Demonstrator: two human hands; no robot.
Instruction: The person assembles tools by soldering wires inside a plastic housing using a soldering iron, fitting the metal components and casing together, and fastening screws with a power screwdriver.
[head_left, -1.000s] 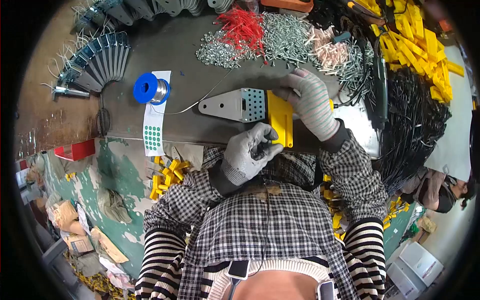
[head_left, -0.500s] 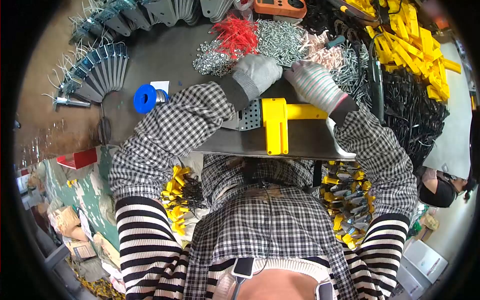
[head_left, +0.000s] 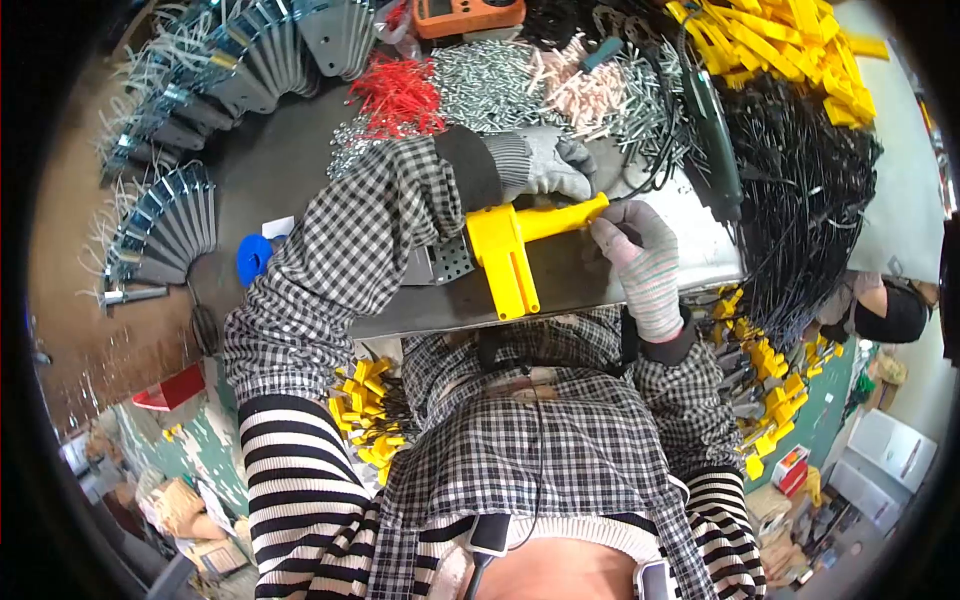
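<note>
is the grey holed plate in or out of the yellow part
At least partly out: the grey plate shows beside the yellow part, with no visible gap. Cannot tell whether any sits inside; that would be hidden.

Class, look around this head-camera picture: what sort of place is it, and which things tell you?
Probably an assembly workshop: small metal fasteners lie heaped on the workbench, similar grey metal plates are fanned out in rows, and many yellow plastic parts are piled at the far right.

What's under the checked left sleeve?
The blue spool shows at one edge of the sleeve, the metal plate at the other; anything else beneath is covered.
</note>
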